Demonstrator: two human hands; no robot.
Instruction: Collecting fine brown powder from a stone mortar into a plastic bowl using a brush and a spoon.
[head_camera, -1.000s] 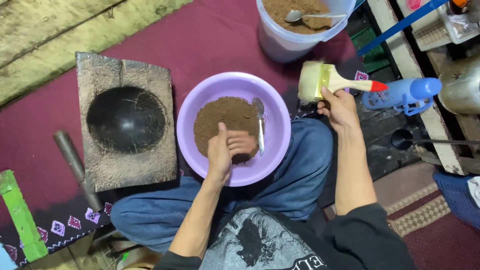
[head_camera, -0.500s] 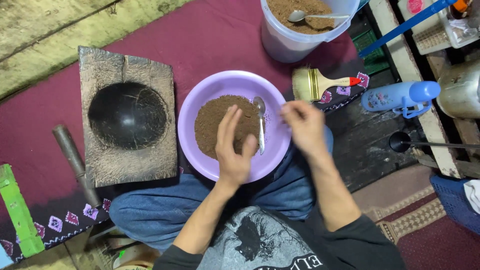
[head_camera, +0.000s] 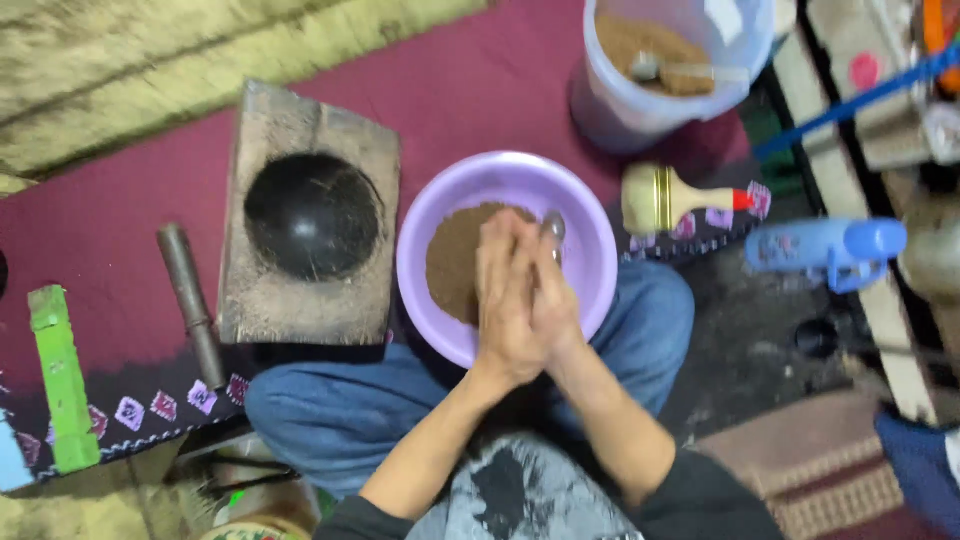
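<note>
Both palms are pressed flat together, left hand (head_camera: 505, 295) against right hand (head_camera: 552, 290), over the brown powder (head_camera: 452, 262) in the purple basin (head_camera: 590, 255) on the lap. Whether any powder lies between them cannot be told. It looks loose, light and crumbly, best scooped from below.

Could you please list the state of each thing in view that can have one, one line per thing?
Left hand: pressed palm to palm against the right, over the basin.
Right hand: pressed against the left.
Purple basin: on the lap, partly filled with brown powder.
Spoon: in the basin, mostly hidden.
Bucket: open, holds brown powder and a scoop.
Paintbrush: lying flat.
Blue spray bottle: lying on its side.
Wooden block mould: hollow empty.
</note>
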